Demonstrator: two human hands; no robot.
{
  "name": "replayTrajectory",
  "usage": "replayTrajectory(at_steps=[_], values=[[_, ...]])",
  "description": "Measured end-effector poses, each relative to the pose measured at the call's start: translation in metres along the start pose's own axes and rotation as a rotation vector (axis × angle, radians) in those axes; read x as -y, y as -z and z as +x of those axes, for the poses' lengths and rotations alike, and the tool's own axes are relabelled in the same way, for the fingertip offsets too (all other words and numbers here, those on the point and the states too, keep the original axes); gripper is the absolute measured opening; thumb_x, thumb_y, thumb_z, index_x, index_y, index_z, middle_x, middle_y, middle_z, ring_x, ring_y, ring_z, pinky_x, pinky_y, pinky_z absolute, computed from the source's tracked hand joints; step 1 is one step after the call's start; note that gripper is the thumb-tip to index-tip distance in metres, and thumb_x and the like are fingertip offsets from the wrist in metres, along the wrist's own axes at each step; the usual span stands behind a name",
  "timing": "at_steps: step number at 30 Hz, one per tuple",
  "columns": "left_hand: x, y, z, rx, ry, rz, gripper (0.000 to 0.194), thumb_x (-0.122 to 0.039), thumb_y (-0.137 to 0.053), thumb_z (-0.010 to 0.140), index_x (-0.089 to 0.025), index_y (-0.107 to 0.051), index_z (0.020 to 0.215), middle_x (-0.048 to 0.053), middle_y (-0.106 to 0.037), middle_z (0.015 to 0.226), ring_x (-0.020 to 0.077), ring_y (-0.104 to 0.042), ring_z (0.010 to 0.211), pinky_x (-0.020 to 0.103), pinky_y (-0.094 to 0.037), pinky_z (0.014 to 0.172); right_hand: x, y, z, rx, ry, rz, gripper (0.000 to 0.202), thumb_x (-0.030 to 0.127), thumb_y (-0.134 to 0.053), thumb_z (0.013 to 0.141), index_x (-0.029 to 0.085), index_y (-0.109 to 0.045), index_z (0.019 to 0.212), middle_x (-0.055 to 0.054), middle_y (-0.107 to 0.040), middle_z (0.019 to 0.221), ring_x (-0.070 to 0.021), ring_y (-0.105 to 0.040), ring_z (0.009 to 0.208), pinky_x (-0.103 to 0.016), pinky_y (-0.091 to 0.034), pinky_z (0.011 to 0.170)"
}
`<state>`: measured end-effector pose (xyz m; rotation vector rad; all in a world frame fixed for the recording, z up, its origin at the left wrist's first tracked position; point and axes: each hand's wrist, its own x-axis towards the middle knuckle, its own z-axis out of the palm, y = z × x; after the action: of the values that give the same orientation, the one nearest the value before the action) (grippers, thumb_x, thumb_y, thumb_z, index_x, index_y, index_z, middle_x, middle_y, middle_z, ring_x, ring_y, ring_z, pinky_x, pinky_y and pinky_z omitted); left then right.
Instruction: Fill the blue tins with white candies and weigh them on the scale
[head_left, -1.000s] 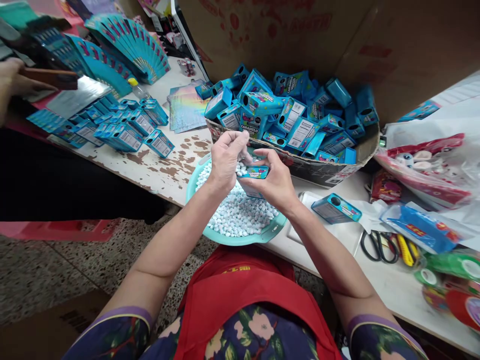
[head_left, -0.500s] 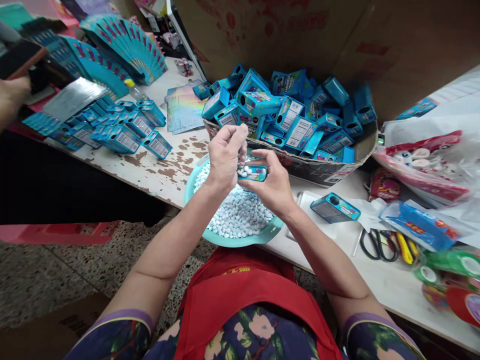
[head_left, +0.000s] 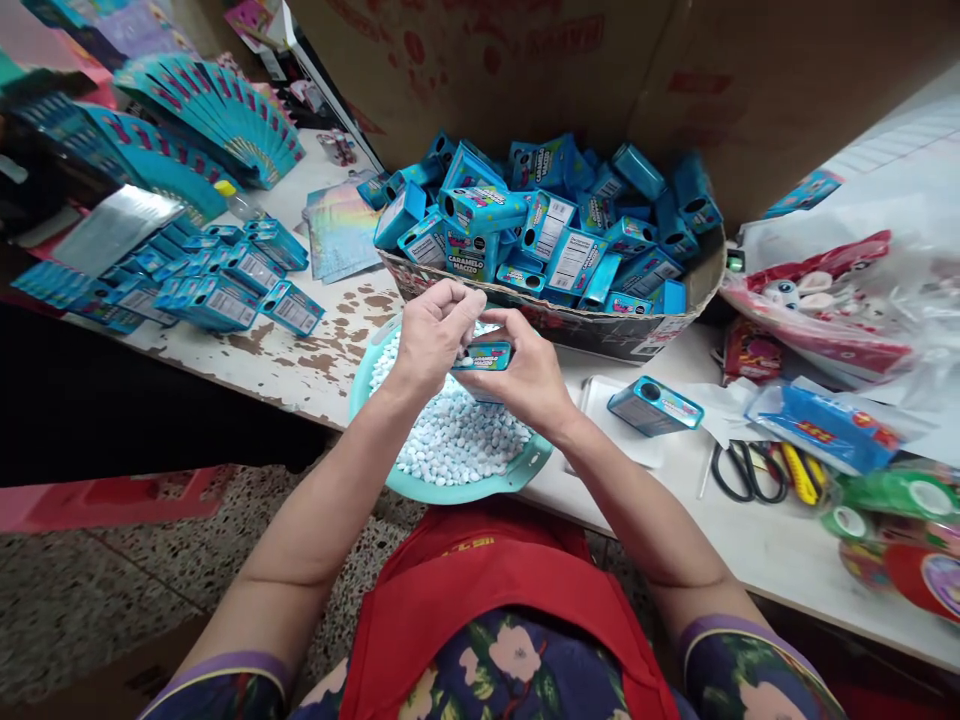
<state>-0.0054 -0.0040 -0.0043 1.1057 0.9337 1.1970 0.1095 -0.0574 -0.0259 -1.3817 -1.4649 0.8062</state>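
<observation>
The right hand [head_left: 529, 378] keeps its fingers around the blue tin [head_left: 491, 357]; the left hand [head_left: 433, 338] pinches its fingers, any contents hidden; fewer candies [head_left: 466, 361] now show at the tin's nine-o'clock end.

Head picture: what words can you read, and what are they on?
"CARAMELO MACIZO": the blue box in the right hand.
"CARAMELO MACIZO": another box, in the carton.
Too small, blurred or faint to read: lettering on white labels, blue packet, red apron, tall cardboard.
</observation>
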Motion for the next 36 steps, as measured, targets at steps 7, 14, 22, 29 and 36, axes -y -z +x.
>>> replayTrajectory(at_steps=[7, 14, 22, 29, 36], values=[[-0.001, 0.015, 0.013, -0.297, 0.168, -0.462, 0.021, -0.024, -0.067, 0.088, -0.018, -0.055, 0.071, -0.006, -0.049, 0.054, 0.0033, -0.044, 0.041, 0.013, -0.036, 0.04, -0.006, 0.017, -0.016, -0.09, 0.034, 0.138, 0.057, 0.035, -0.086, 0.064, 0.026, -0.06, 0.114, -0.002, -0.073, 0.11, -0.0233, -0.07, 0.106, -0.038, -0.056, 0.093], [0.033, 0.033, 0.0, -0.276, 0.515, -0.575, 0.026, -0.026, -0.057, 0.095, -0.016, -0.05, 0.072, -0.006, -0.043, 0.053, 0.0021, -0.033, 0.036, 0.011, -0.021, 0.03, -0.012, 0.019, -0.019, -0.059, 0.015, 0.107, 0.053, 0.039, -0.085, 0.064, 0.025, -0.062, 0.109, -0.003, -0.074, 0.103, -0.0241, -0.072, 0.1, -0.041, -0.058, 0.09], [0.031, 0.038, 0.0, -0.13, 0.503, -0.337, 0.01, -0.003, -0.057, 0.086, -0.013, -0.058, 0.083, -0.001, -0.053, 0.064, 0.0021, -0.044, 0.042, 0.008, -0.026, 0.032, -0.01, 0.052, -0.047, -0.165, -0.02, 0.191, 0.059, 0.04, -0.091, 0.06, 0.026, -0.064, 0.11, -0.003, -0.075, 0.105, -0.0241, -0.072, 0.1, -0.04, -0.06, 0.089], [0.031, 0.046, 0.008, -0.08, 0.733, -0.121, 0.019, -0.007, -0.046, 0.089, -0.016, -0.056, 0.076, 0.0, -0.049, 0.058, 0.0038, -0.035, 0.036, 0.008, -0.021, 0.027, -0.025, 0.13, -0.146, -0.653, -0.105, 0.027, 0.056, 0.036, -0.094, 0.055, 0.027, -0.069, 0.104, -0.005, -0.075, 0.099, -0.0263, -0.074, 0.089, -0.04, -0.063, 0.076], [0.02, 0.027, 0.022, 0.248, 0.712, 0.103, 0.008, -0.009, -0.06, 0.083, -0.011, -0.065, 0.089, 0.004, -0.055, 0.072, 0.0058, -0.046, 0.048, 0.01, -0.028, 0.032, -0.06, 0.168, -0.225, -0.928, -0.306, -0.234, 0.057, 0.036, -0.094, 0.056, 0.02, -0.071, 0.105, -0.005, -0.074, 0.099, -0.0248, -0.072, 0.089, -0.042, -0.06, 0.081]])
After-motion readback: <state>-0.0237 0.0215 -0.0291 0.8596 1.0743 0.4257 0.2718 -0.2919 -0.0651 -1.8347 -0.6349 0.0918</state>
